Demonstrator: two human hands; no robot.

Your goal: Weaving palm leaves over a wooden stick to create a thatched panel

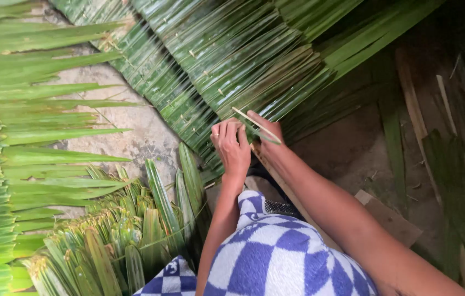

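1. Both hands are up at the near edge of the stitched leaf panel [227, 60], the long sheet of folded green palm leaves that runs from upper left down toward the middle of the view.
2. The right hand [265, 134] pinches a thin pale sliver [255, 125], a splinter-like stick. The grip is narrow, fingertips closed on it near its lower end.
3. That stick's long axis slants from upper left to lower right, crossing the leaf ribs rather than running along them. Its free tip points up-left, into the leaves just above the left hand's fingers.
4. The left hand [231, 145] sits just beside the right one, touching or almost touching it. Its fingers curl over the folded leaf edge; I judge it is pressing the fold flat, though exactly what it clamps is hidden under the knuckles.
5. So the right hand is the one on the stick, and the left is nearer the spot where the tip meets the leaf.
6. Small pale pins already dot the panel in rows higher up.
7. Off to the left lies a bundle of loose leaves [128, 230], tips fanned toward the panel, well apart from both hands.
8. A blue-and-white checked cloth [276, 257] covers the person's lap below the forearms.
9. Bare concrete floor [134, 126] shows between the leaf piles.
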